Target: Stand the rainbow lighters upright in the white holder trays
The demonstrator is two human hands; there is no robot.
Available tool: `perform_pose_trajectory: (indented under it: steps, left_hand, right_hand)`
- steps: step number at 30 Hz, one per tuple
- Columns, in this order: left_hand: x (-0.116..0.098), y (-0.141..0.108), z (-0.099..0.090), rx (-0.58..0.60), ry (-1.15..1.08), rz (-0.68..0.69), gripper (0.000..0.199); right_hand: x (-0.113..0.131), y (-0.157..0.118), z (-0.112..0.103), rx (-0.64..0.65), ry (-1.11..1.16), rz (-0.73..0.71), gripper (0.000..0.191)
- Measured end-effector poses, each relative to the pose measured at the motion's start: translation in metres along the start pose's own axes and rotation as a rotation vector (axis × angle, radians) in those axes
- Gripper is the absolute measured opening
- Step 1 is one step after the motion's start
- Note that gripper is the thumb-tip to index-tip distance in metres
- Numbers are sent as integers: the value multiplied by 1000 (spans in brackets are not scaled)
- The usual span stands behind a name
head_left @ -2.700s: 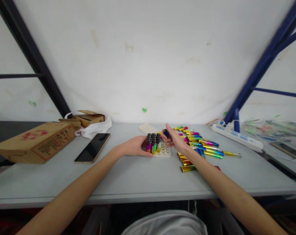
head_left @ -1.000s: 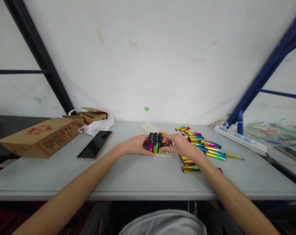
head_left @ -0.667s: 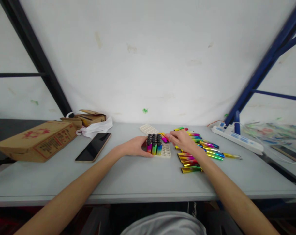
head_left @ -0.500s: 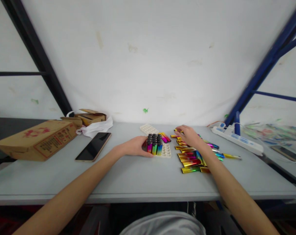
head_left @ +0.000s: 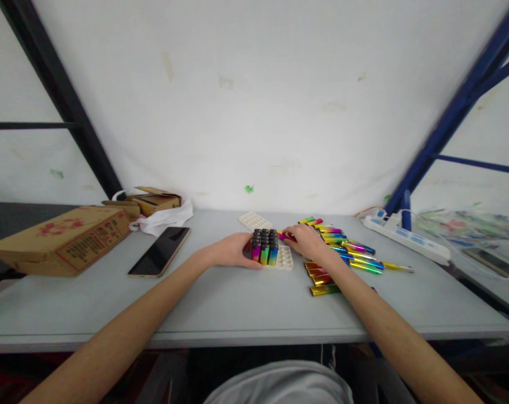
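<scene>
Mid-frame, a pink lighter (head_left: 282,236) slants up-left from the nearer right hand (head_left: 308,241), which is curled, pinching or not I can't tell; the left hand (head_left: 236,250) clasps upright lighters (head_left: 265,248).

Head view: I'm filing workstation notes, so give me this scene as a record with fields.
left hand: against the left side of the standing lighters
right hand: at a pink lighter beside them
tray: white, under the standing lighters, right part uncovered
loose lighters: lying to the tray's right
phone: left of the left hand, screen dark
</scene>
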State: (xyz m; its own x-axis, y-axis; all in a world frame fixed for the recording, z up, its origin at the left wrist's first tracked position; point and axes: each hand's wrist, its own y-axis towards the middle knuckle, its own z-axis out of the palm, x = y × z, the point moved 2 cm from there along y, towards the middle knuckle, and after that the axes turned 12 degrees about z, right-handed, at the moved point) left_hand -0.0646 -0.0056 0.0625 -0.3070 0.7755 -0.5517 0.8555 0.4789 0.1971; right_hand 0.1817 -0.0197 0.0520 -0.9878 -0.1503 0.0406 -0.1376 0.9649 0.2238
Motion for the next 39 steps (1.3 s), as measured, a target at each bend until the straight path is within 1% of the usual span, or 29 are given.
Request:
perform_pose_trajectory:
  steps: [2, 5, 14, 17, 21, 23, 27, 30, 33, 35, 39]
  left_hand:
    - [-1, 0, -1, -10, 11, 0, 65]
    - [-2, -1, -1, -9, 7, 1, 64]
    - [1, 0, -1, 9, -30, 10, 61]
    - [3, 1, -2, 16, -63, 17, 61]
    - [9, -1, -9, 24, -65, -12, 58]
    - [13, -3, -13, 26, -53, -35, 59]
    - [19, -6, -16, 35, -42, -40, 68]
    - [21, -5, -10, -12, -86, 39, 81]
    - [21, -3, -3, -86, -125, 82, 91]
    - [21, -2, 0, -103, -124, 69, 90]
    - [18, -2, -1, -102, -128, 38, 84]
  right_hand:
    - [-4, -1, 1, -24, 11, 15, 28]
    - [-7, -2, 2, -45, 30, 25, 25]
    - [-1, -2, -1, -20, -46, 24, 20]
    - [-4, -3, 1, -59, 22, 65, 17]
    - [-17, -3, -1, -168, 257, 78, 14]
    - [-25, -2, -4, -201, 391, 91, 16]
    - [-35, 2, -9, -218, 677, 159, 30]
    - [-33, 4, -10, -230, 1008, 206, 42]
    - [-22, 2, -10, -210, 1255, 215, 47]
    - [-11, 0, -11, -170, 1373, 188, 47]
    - [12, -8, -14, 10, 1589, 97, 47]
